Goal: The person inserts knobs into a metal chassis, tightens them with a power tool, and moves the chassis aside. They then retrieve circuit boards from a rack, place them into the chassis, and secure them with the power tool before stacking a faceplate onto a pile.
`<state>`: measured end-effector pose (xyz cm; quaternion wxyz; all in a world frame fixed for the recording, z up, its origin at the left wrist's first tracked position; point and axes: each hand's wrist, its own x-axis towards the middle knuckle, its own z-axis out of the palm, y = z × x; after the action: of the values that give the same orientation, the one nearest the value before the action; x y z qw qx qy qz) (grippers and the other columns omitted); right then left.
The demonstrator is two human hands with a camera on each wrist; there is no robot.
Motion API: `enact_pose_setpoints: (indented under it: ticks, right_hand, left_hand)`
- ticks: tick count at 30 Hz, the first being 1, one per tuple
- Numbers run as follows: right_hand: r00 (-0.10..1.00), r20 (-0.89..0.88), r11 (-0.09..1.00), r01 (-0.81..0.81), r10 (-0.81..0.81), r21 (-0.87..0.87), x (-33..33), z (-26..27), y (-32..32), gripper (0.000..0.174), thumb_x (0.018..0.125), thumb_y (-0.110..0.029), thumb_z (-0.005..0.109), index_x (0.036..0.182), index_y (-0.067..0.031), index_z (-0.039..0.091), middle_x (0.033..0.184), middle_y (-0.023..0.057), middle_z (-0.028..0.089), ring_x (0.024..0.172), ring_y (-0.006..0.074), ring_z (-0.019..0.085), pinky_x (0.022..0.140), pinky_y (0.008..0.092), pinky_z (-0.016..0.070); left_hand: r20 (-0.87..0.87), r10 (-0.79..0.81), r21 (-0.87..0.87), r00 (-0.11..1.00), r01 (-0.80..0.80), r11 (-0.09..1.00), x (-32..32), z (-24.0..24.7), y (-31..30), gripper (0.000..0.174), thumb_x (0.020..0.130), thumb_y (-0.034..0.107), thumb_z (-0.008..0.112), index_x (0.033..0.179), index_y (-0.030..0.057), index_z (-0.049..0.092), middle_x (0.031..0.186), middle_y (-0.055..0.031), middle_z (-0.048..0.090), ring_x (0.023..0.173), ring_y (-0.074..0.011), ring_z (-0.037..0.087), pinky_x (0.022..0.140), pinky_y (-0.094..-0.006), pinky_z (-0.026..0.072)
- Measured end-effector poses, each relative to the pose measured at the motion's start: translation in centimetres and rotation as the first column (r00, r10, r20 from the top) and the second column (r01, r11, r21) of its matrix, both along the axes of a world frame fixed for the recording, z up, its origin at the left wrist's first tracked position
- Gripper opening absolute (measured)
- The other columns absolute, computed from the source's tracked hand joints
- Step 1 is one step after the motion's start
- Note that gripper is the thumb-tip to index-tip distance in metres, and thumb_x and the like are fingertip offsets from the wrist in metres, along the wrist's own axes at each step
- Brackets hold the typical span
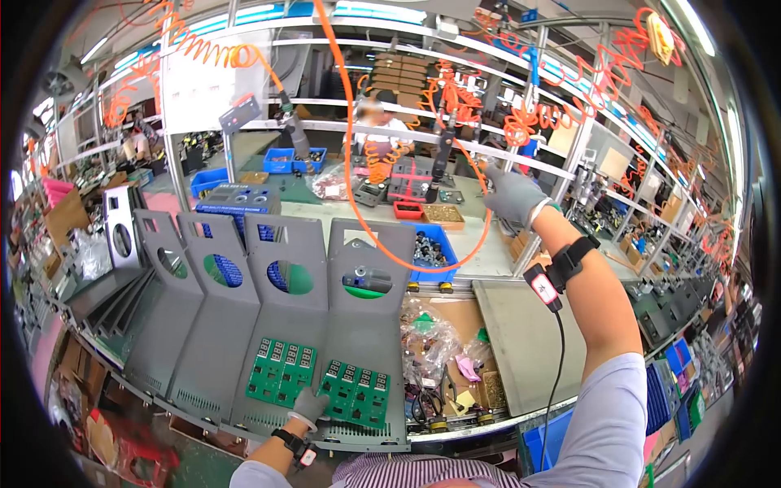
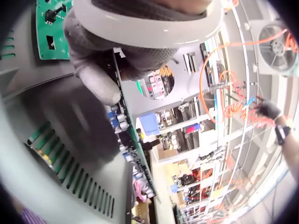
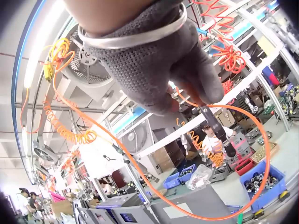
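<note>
My gloved left hand (image 1: 309,404) pinches a green circuit board (image 1: 356,397) with digit displays along its top. In the left wrist view this board is edge-on, raised components (image 2: 122,122) on one face, with gloved fingers (image 2: 100,84) on both sides. Another green board section (image 1: 281,372) lies to its left on a grey metal panel (image 1: 350,325). My gloved right hand (image 1: 517,198) is raised at the far right, fingers loosely bent and spread. Beyond those fingers hangs a black power driver (image 3: 217,128) on an orange hose (image 3: 268,154), which overlaps the fingertips in this view.
Several grey panels with round cutouts (image 1: 183,276) stand in a row at the left. A blue bin of small parts (image 1: 433,248) sits behind, near a small red tray (image 1: 408,211). Pliers (image 1: 447,389) and plastic bags (image 1: 427,337) lie to the right. Another person (image 1: 381,130) is across the bench.
</note>
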<state>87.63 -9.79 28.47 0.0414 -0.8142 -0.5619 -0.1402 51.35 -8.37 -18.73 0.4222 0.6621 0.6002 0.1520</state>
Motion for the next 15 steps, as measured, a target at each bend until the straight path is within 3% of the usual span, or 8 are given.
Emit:
enact_pose_setpoints:
  ticks: [1, 3, 4, 5, 8, 11, 13, 15]
  right_hand:
    - [1.000, -0.006, 0.998, 0.031, -0.031, -0.046, -0.4, 0.1, -0.3, 0.054, 0.075, -0.020, 0.051, 0.126, -0.0058, 0.040, 0.098, 0.0205, 0.061, 0.091, 0.0350, 0.060, 0.079, 0.0416, 0.0459]
    - [0.995, -0.014, 0.990, 0.092, -0.094, -0.108, -1.3, 1.1, -0.8, 0.059, 0.075, -0.020, 0.051, 0.131, -0.0062, 0.036, 0.102, 0.0214, 0.060, 0.095, 0.0339, 0.059, 0.081, 0.0403, 0.0455]
    - [0.999, -0.019, 0.997, 0.046, -0.047, -0.056, -0.8, 1.4, -0.4, 0.060, 0.075, -0.019, 0.052, 0.131, -0.0058, 0.036, 0.101, 0.0223, 0.060, 0.093, 0.0339, 0.059, 0.080, 0.0401, 0.0456]
    - [1.000, -0.024, 1.000, 0.006, -0.006, -0.005, 0.0, 1.6, 0.2, 0.061, 0.074, -0.019, 0.052, 0.131, -0.0054, 0.036, 0.100, 0.0232, 0.060, 0.092, 0.0340, 0.060, 0.079, 0.0398, 0.0457]
    - [0.993, 0.081, 0.994, -0.092, 0.087, 0.062, 2.4, 1.7, 1.8, 0.063, 0.073, -0.018, 0.054, 0.131, -0.0012, 0.035, 0.100, 0.0242, 0.060, 0.086, 0.0330, 0.061, 0.075, 0.0368, 0.0477]
    - [0.998, 0.051, 0.999, -0.040, 0.040, -0.004, 2.4, 1.7, 2.0, 0.057, 0.073, -0.017, 0.053, 0.127, -0.0008, 0.040, 0.100, 0.0236, 0.060, 0.087, 0.0325, 0.061, 0.075, 0.0382, 0.0478]
    - [1.000, -0.019, 0.999, 0.000, -0.001, -0.041, 0.8, 2.2, 0.8, 0.053, 0.074, -0.015, 0.051, 0.125, -0.0035, 0.043, 0.099, 0.0233, 0.060, 0.089, 0.0331, 0.061, 0.076, 0.0398, 0.0477]
    - [0.995, -0.050, 0.996, -0.084, 0.082, -0.026, 0.6, 1.2, 0.3, 0.051, 0.075, -0.020, 0.052, 0.124, -0.0069, 0.045, 0.102, 0.0215, 0.060, 0.090, 0.0343, 0.060, 0.078, 0.0415, 0.0473]
  left_hand:
    - [0.135, 0.053, -0.041, 0.989, -0.048, 0.998, -0.3, 0.4, -0.1, 0.051, 0.069, 0.032, 0.063, 0.097, -0.0086, 0.051, 0.093, -0.0283, 0.059, 0.088, -0.0395, 0.059, 0.075, -0.0421, 0.0472]
    - [0.114, 0.044, 0.043, 0.993, -0.049, 0.998, -0.9, 2.0, -0.5, 0.048, 0.069, 0.031, 0.062, 0.095, -0.0071, 0.051, 0.090, -0.0272, 0.059, 0.085, -0.0377, 0.060, 0.075, -0.0419, 0.0475]
    - [0.098, 0.031, 0.092, 0.995, -0.040, 0.995, -1.1, 4.0, -0.8, 0.047, 0.069, 0.031, 0.062, 0.095, -0.0063, 0.051, 0.089, -0.0266, 0.059, 0.084, -0.0368, 0.060, 0.074, -0.0418, 0.0477]
    - [0.328, 0.136, -0.134, 0.935, -0.096, 0.986, -1.1, 6.2, -1.4, 0.040, 0.071, 0.027, 0.060, 0.094, -0.0039, 0.051, 0.082, -0.0196, 0.059, 0.076, -0.0272, 0.061, 0.072, -0.0392, 0.0489]
    - [0.310, -0.033, 0.160, 0.950, -0.018, 0.987, -1.8, 3.7, 0.9, 0.031, 0.070, 0.017, 0.058, 0.094, -0.0017, 0.051, 0.077, -0.0114, 0.057, 0.060, -0.0192, 0.060, 0.042, -0.0301, 0.0489]
    - [0.555, -0.027, -0.064, 0.831, 0.075, 0.995, -1.5, 8.6, -0.2, 0.029, 0.070, 0.015, 0.057, 0.093, -0.0020, 0.051, 0.079, -0.0087, 0.057, 0.064, -0.0177, 0.058, 0.049, -0.0273, 0.0484]
    - [0.558, -0.148, 0.026, 0.817, 0.161, 0.987, -1.2, 8.3, 0.5, 0.030, 0.071, 0.014, 0.057, 0.096, -0.0011, 0.051, 0.078, -0.0067, 0.056, 0.071, -0.0154, 0.056, 0.060, -0.0282, 0.0465]
    - [0.565, -0.266, 0.093, 0.781, 0.260, 0.961, -0.9, 9.2, 0.3, 0.032, 0.072, 0.014, 0.057, 0.099, -0.0005, 0.052, 0.078, -0.0058, 0.056, 0.074, -0.0140, 0.054, 0.066, -0.0283, 0.0454]
